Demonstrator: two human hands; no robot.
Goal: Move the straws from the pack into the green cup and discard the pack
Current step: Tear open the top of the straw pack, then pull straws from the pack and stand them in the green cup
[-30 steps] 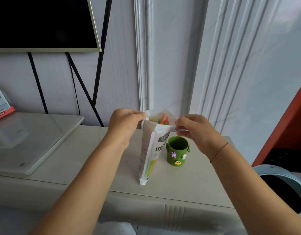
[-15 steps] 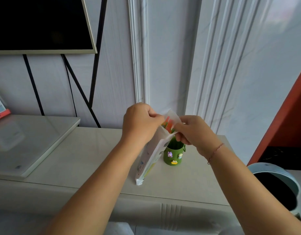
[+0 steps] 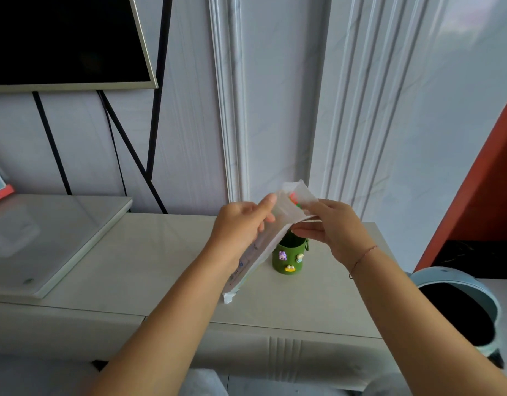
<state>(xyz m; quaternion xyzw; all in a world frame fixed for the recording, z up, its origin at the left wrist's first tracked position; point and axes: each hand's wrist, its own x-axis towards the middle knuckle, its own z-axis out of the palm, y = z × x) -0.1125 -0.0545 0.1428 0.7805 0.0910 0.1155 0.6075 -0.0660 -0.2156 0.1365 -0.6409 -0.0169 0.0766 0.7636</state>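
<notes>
A white plastic straw pack point(image 3: 278, 224) leans to the right, its bottom corner resting on the cream cabinet top point(image 3: 149, 252). Red and green straw tips point(image 3: 294, 199) show at its open mouth. My left hand point(image 3: 241, 227) grips the pack's upper left side, thumb up along its edge. My right hand point(image 3: 332, 224) pinches the open top edge from the right. The green cup point(image 3: 289, 257), decorated with small animal stickers, stands upright just below and behind the pack's mouth. Its rim is partly hidden by the pack and my right fingers.
A pale blue bin point(image 3: 461, 304) with a dark opening stands at the lower right beside the cabinet. A white glass-topped slab point(image 3: 46, 241) lies on the cabinet's left. A dark screen point(image 3: 63, 38) hangs on the wall with black cables point(image 3: 118, 144) below. An orange panel point(image 3: 481, 178) is at the right.
The pack has gone from upright to leaning right, its mouth now over the green cup. Both hands moved closer together at the pack's top.
</notes>
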